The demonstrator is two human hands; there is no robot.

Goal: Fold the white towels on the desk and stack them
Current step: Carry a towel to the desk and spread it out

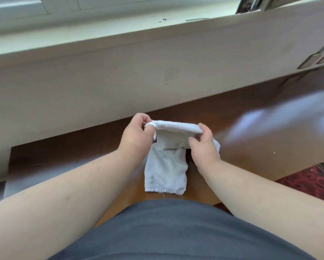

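The step in hand looked like the folding of one small white towel (166, 166), raised off the desk (251, 132) and held up by its top edge, so the fold itself was not yet closed. At about nine o'clock from the towel's middle, the left hand (136, 135) pinched the top left corner, its fingers curled over the rolled edge and the thumb tucked beneath. The cloth ran between the two hands as a thick, doubled-over band, and from it the rest hung down toward six o'clock, its frayed lower hem lying just above the grey shirt (176, 231) and seeming to rest on the wood near the desk's front edge. It was a thin terry piece, slightly grubby, with a dark line across its middle and loose threads at the hem; it would likely sag and slip unless kept taut. At about three o'clock the right hand (204, 145) gripped the top right corner in the same curled pinch. Farther off toward two o'clock lay a blurred pale mass (288, 121) on the desk, perhaps more towels, though it was too smeared to tell. The next move probably called for bringing the held edge down to meet the hem, corners matched, then pressing it flat.
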